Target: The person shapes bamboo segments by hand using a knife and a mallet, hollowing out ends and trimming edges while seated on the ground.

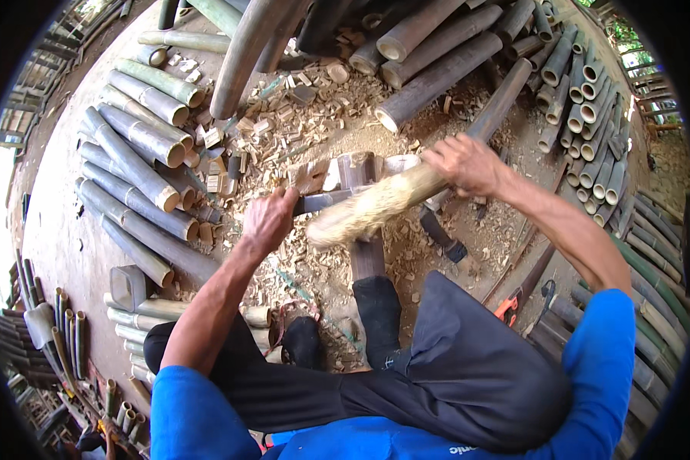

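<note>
My left hand [270, 218] is closed round the handle end of a dark-bladed knife [322, 202], held roughly level in front of me. Closed on the narrow end of a thick wooden club [379, 203] is my right hand [468, 165]. The club's pale, frayed head lies across the view over the blade's far part and hides it; whether the two touch, I cannot tell. Just beyond the blade stands a dark piece of bamboo [356, 167], beside a pale chopped wood block [309, 176]. Below the club, a dark length of bamboo [368, 259] reaches toward my black-socked foot [377, 310].
Wood chips [284, 115] cover the ground ahead. Cut bamboo tubes [142, 146] lie at the left, with stacked tubes [590, 107] at the right. A tilted bamboo pole [245, 57] rises ahead. An orange-handled tool [506, 309] lies by my right knee, a clear plastic container [128, 287] at the left.
</note>
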`<state>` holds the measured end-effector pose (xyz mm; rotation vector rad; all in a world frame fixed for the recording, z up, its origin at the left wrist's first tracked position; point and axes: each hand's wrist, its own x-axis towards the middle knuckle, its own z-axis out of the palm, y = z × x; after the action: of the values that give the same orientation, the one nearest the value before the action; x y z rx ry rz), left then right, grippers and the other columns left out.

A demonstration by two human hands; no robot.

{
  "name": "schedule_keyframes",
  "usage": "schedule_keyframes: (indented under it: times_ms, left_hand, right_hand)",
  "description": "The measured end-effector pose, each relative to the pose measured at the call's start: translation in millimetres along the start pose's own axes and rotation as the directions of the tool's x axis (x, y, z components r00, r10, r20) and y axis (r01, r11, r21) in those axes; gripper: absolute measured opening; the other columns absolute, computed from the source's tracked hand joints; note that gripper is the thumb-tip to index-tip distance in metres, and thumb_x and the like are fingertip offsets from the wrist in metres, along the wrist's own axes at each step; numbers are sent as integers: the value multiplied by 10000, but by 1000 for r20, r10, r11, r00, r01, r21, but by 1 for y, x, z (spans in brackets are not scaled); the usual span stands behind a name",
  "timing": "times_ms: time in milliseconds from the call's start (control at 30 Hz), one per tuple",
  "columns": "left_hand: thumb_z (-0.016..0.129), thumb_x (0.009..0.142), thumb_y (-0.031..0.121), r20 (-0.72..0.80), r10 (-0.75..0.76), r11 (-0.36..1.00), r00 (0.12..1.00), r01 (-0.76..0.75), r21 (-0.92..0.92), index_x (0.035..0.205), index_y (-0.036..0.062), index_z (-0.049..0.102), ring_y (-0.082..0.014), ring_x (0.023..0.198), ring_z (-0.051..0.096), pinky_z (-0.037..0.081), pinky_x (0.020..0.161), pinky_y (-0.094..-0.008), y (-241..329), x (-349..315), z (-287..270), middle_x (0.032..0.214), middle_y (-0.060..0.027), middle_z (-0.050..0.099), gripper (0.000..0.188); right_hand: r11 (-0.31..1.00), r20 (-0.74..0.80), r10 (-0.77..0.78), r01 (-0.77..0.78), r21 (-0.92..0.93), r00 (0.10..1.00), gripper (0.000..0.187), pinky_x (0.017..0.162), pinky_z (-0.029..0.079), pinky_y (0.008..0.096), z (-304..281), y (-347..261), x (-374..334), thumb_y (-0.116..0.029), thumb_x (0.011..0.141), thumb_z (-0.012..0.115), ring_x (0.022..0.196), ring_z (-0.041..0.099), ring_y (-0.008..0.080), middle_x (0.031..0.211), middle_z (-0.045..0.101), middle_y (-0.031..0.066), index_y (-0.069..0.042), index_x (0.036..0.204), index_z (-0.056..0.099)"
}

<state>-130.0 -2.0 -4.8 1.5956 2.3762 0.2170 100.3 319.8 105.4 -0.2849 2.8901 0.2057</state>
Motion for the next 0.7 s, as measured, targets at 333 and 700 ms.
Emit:
schedule_keyframes:
  times_ms: [333,700]
  left_hand:
    - [632,871,62,-50,60,998,997,-60,2,973,38,532,-292,696,650,540,595,-422,-2,-12,9,871,-148,632,145]
    - [802,838,377,400,249,845,882,4,-534,1008,56,748,-166,702,657,517,633,-375,-23,29,-46,820,-112,720,367]
  right_hand:
    - [996,-4,0,0,-94,1000,444,712,547,321,5,2,-3,-52,649,792,783,623,204,846,638,92,-29,1034,571]
    - [398,-236,748,-136,907,621,676,903,534,370,-67,-42,-24,-253,817,792,1048,648,261,1146,639,114,-6,1345,451]
